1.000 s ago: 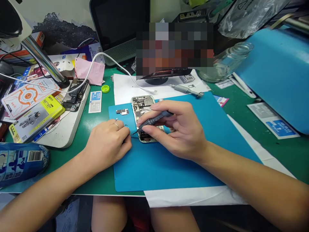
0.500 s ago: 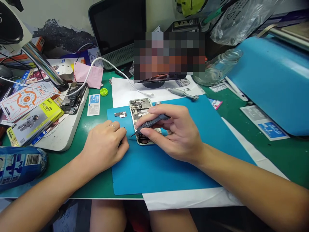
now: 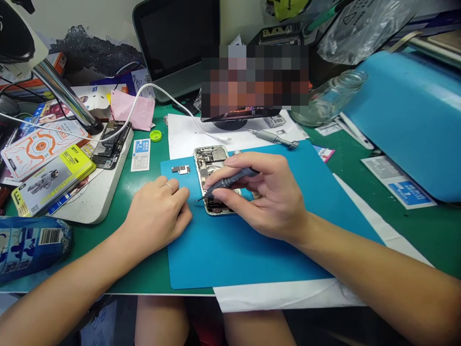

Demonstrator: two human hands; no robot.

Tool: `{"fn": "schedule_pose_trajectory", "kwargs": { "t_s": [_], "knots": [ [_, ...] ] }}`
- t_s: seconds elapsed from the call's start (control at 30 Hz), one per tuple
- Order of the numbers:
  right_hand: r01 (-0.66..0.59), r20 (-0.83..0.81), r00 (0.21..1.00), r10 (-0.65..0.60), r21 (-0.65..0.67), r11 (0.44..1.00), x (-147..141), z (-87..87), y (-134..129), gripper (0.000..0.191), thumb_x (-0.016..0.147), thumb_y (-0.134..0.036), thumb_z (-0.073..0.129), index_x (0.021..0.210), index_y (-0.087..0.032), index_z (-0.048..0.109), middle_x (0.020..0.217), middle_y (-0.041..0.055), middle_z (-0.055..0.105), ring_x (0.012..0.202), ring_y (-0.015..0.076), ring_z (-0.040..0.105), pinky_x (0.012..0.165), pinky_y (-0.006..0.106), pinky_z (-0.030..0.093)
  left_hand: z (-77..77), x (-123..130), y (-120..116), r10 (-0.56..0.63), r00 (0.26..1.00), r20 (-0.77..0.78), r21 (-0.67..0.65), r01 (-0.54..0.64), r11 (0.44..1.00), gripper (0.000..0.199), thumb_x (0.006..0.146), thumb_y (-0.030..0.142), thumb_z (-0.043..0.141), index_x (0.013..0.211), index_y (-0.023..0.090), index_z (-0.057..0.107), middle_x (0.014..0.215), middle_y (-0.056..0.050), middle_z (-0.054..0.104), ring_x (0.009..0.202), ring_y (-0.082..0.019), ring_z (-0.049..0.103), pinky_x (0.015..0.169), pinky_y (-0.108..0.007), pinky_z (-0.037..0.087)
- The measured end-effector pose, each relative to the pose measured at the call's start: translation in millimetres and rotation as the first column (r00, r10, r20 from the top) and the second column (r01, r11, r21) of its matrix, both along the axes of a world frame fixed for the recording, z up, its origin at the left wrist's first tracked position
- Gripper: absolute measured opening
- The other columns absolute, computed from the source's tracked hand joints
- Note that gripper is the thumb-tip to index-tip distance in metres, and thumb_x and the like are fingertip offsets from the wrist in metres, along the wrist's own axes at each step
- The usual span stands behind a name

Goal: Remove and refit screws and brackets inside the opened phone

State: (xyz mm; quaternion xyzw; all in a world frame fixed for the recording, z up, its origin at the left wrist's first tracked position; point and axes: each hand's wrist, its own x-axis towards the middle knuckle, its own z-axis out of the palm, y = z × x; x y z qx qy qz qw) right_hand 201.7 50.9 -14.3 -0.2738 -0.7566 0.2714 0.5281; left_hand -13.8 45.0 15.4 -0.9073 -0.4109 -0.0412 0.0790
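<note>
A pale wall (image 3: 90,13) (darkly blotched low down) rises behind the green tabletop (image 3: 144,276).

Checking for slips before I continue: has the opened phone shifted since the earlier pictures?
No, not visibly: the opened phone keeps its place and angle against the blue mat; the whole view shifts slightly.

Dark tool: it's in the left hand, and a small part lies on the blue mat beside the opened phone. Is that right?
Wrong hand: the head view shows the dark tool in the right hand. A small part does lie on the blue mat beside the opened phone.
</note>
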Motion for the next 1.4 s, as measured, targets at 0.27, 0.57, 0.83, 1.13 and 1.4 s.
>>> {"fn": "schedule_pose_trajectory", "kwargs": {
  "t_s": [0.27,0.57,0.83,1.13,1.4],
  "knots": [
    [0.038,-0.012,0.999,-0.038,0.016,0.999,1.4,0.2,0.5,0.052,0.089,-0.008,0.067,0.131,-0.033,0.048,0.102,0.0002,0.067,0.094,0.0149,0.073,0.075,0.026,0.067,-0.9,-0.4,0.6,-0.001,1.0,0.007,-0.013,0.001,1.0,0.02,0.093,0.023,0.049,0.074,0.021,0.054,0.073,-0.003,0.056,0.072,-0.021,0.052,0.062,-0.036,0.037],
    [0.098,-0.037,0.995,-0.096,0.064,0.993,0.7,4.9,-0.4,0.053,0.088,-0.007,0.069,0.131,-0.03,0.051,0.111,0.003,0.064,0.092,0.0147,0.075,0.074,0.025,0.067,1.6,-0.5,-1.4,-0.005,0.995,0.101,0.012,0.003,1.0,0.017,0.093,0.026,0.052,0.08,0.019,0.061,0.075,-0.003,0.057,0.073,-0.022,0.053,0.064,-0.037,0.041],
    [0.131,-0.036,0.991,-0.129,0.062,0.989,-0.2,8.0,-2.2,0.049,0.088,-0.011,0.072,0.128,-0.029,0.051,0.113,0.0028,0.063,0.09,0.0144,0.075,0.073,0.024,0.067,-1.4,-0.7,-1.3,-0.164,0.958,0.236,0.036,0.159,0.987,0.024,0.1,0.033,0.057,0.111,0.016,0.07,0.088,-0.004,0.067,0.075,-0.021,0.053,0.066,-0.035,0.044],
    [0.067,-0.104,0.992,-0.074,-0.072,0.995,-1.8,8.7,-0.8,0.046,0.089,-0.009,0.07,0.126,-0.027,0.05,0.097,-0.0006,0.066,0.088,0.0118,0.075,0.06,0.016,0.062,-3.5,-0.5,0.4,-0.214,0.94,0.265,0.084,0.199,0.976,0.024,0.103,0.025,0.053,0.099,0.017,0.075,0.079,-0.004,0.067,0.071,-0.018,0.053,0.063,-0.033,0.045],
    [0.04,-0.135,0.989,-0.052,-0.092,0.995,-2.8,9.8,-0.4,0.047,0.087,-0.008,0.07,0.125,-0.029,0.051,0.092,-0.0013,0.07,0.087,0.0132,0.075,0.066,0.02,0.064,-4.8,-0.3,-0.2,-0.206,0.943,0.262,0.072,0.193,0.978,0.027,0.104,0.028,0.051,0.095,0.018,0.074,0.076,-0.003,0.066,0.069,-0.017,0.053,0.064,-0.032,0.044]
  ]
}}
